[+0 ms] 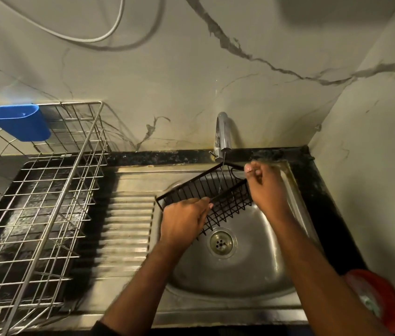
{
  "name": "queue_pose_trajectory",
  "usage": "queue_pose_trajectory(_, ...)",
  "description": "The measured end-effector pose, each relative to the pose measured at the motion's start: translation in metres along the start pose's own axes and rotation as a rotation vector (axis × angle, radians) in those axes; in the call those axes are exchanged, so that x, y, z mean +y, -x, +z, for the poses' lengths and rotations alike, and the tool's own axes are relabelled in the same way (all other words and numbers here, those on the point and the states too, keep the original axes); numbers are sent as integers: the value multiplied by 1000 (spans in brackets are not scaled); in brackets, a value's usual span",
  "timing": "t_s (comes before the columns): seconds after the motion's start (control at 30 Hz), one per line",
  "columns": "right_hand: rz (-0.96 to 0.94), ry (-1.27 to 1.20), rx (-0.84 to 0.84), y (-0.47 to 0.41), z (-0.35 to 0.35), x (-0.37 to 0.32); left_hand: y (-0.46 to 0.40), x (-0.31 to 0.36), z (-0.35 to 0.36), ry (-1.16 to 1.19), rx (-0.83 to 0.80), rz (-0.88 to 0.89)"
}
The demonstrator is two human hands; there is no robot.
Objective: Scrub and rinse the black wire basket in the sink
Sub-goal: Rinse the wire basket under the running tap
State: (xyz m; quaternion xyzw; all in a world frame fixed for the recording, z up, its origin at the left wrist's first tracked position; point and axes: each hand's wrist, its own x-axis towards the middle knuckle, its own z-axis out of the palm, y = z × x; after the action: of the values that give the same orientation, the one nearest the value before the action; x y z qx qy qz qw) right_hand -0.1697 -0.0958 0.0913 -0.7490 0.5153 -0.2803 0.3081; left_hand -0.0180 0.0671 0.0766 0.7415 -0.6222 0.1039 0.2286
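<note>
While fingers of the left hand (184, 220) curl around its near edge and the right hand (265, 184) pinches its far corner, the black wire basket (225, 197) hangs tilted over the steel sink (235, 275), under a thin stream from the tap (223, 134). A wire dish rack (34, 202) stands left.

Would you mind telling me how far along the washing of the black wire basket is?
Done: the black wire basket is over the sink, under the tap. In hand: left hand and right hand hold it tilted in a thin stream of water. No suds or scrubber show, so scrubbing cannot be judged. Left: finishing the rinse.
</note>
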Motion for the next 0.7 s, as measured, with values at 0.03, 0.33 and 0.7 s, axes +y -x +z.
queue_pose_trajectory(0.03, 50, -1, -13, -2, -2, 1, 1, 0, 0, -46, 14, 57)
queue_pose_trajectory(0.33, 606, -268, -414, -3, -16, 25, 12, -15, 1, -212, 117, 297)
queue_pose_trajectory(0.7, 443, -45, -364, 12, -11, 32, 15, -30, 6, -95, 107, 203)
